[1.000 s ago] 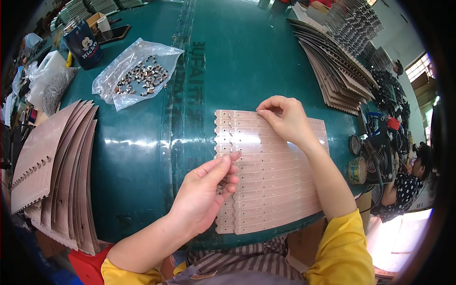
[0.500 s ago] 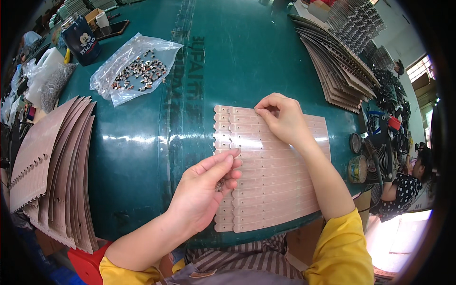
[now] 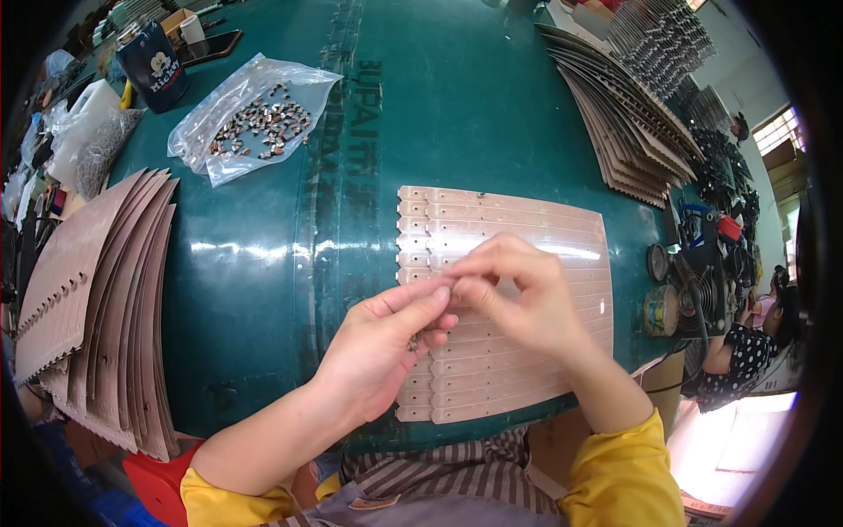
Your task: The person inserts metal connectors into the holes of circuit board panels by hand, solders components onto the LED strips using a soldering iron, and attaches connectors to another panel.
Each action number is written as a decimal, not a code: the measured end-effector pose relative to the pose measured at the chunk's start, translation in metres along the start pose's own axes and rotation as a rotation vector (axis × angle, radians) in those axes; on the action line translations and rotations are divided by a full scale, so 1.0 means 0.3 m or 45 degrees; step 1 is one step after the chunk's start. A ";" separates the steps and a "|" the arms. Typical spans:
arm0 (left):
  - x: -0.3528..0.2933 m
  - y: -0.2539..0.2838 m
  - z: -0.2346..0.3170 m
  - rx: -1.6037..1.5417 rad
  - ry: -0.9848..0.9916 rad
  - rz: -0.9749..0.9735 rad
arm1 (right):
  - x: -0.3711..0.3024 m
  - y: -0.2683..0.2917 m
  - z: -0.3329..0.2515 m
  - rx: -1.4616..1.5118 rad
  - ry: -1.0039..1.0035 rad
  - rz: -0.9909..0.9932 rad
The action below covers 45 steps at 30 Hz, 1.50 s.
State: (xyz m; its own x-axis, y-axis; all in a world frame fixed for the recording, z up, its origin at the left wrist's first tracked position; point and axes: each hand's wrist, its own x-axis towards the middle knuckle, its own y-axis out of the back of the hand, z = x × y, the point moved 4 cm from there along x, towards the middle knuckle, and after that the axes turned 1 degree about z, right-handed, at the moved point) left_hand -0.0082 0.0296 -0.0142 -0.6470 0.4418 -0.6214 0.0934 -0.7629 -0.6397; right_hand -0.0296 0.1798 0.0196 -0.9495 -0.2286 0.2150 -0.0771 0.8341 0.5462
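The left hand (image 3: 378,351) and right hand (image 3: 518,294) meet over the sheet of tan strips (image 3: 518,307), which lies flat on the green table (image 3: 457,105) just in front of the person; the left fingers are curled, thumb and forefinger pinched toward the right hand's fingertips, and a few small metal studs (image 3: 413,342) show in the left palm; the right thumb and forefinger are pinched together where they touch the left forefinger, but whatever sits between them is too small to make out; the right hand hides the middle strips of the sheet, the left hand covers part of its near-left edge, where each strip has a row of small holes. Left of the sheet, at the table's edge, a fanned stack of tan panels (image 3: 97,307) stands overlapped; beyond the sheet to the far left a clear bag of studs (image 3: 255,123) lies open on the table; further left of that bag a dark cup (image 3: 158,61) stands upright beside a phone (image 3: 206,46); beyond the sheet to the right a second fan of panels (image 3: 623,123) spreads along the table; right of the sheet, off the table edge, sits a small fan (image 3: 694,281) with a tape roll (image 3: 660,309) just beside it; further right another person (image 3: 746,351) in a dotted top sits.
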 end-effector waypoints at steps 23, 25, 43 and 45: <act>-0.009 -0.015 0.001 -0.064 -0.037 0.069 | 0.084 0.094 0.129 -0.387 0.005 0.268; -0.008 -0.014 0.005 -0.065 -0.073 0.092 | 0.106 0.101 0.150 -0.372 -0.010 0.241; 0.008 0.009 -0.019 0.047 -0.035 0.020 | 0.156 0.086 0.156 -0.537 0.014 0.090; 0.008 0.009 -0.019 0.055 -0.037 0.008 | 0.156 0.087 0.155 -0.524 0.016 0.102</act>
State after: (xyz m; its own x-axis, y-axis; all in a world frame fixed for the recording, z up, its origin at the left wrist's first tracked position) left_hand -0.0054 0.0314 -0.0200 -0.6681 0.4234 -0.6118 0.0656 -0.7856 -0.6153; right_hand -0.0903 0.2142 0.0064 -0.9437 -0.1792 0.2781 0.1271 0.5797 0.8049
